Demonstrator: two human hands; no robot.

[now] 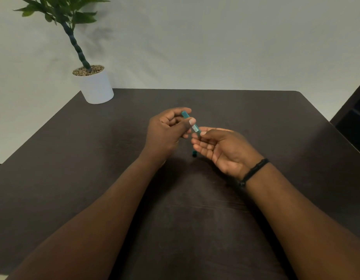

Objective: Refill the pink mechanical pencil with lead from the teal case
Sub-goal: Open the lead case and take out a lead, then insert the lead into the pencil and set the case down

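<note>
My left hand [167, 131] pinches the teal lead case [195, 128], a slim tube with a white label, tilted with its lower end pointing down and right. My right hand [219, 148] is palm up just under that lower end, thumb and fingertips touching it. A small dark teal piece [194, 154], perhaps the case's cap, lies on the table below the hands. The pink mechanical pencil is nowhere in view.
A dark brown table [94, 158] fills the view. A white pot with a green plant [95, 85] stands at its far left corner. A dark piece of furniture [355, 118] sits beyond the right edge. I wear a black band on my right wrist [254, 171].
</note>
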